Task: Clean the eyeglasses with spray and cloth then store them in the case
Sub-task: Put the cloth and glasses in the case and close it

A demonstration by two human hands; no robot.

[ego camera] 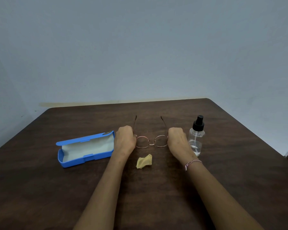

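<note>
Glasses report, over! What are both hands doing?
Left hand, right hand: each grips one end of the eyeglasses, temples open. Cloth, spray bottle on table; case open. Nothing in the way.

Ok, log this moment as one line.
left hand grips eyeglasses left hinge | right hand grips right hinge | case open | cloth unheld | spray bottle upright

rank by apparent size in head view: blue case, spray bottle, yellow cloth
1. open blue plastic glasses case
2. clear spray bottle with black pump top
3. small folded yellow cloth
All sit at similar distance, so the order looks safe.
</note>
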